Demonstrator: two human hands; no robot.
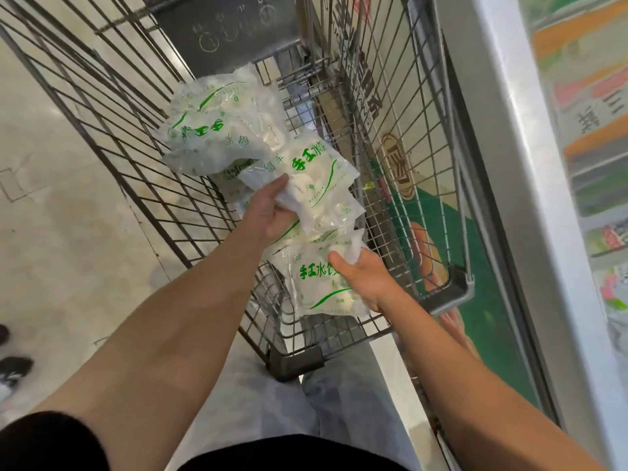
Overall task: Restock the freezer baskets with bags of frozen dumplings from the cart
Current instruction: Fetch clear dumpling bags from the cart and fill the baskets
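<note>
Wire walls of the cart rise on the left and right, with the open top toward the camera and a grey rim running along the near edge. Inside lie several clear bags of dumplings with green print. The left hand reaches in over the near rim and grips the corner of one upper bag, thumb on top and fingers curled beneath, the bag lifted a little above the pile. The right hand grips the upper right corner of a nearer bag, thumb pressed on the front, the bag hanging upright just inside the near wall. A further bag lies at the back left of the cart, leaning on the wire. More bags sit between and under the two held ones, partly hidden.

Just right of the cart stands the freezer, its pale metal edge running top to bottom; the cart's right wall is close against its printed side panel, leaving little room there. Behind the glass, coloured packs show, blurred. Pale floor spreads open to the left, where dark shoes stand at the picture's edge
</note>
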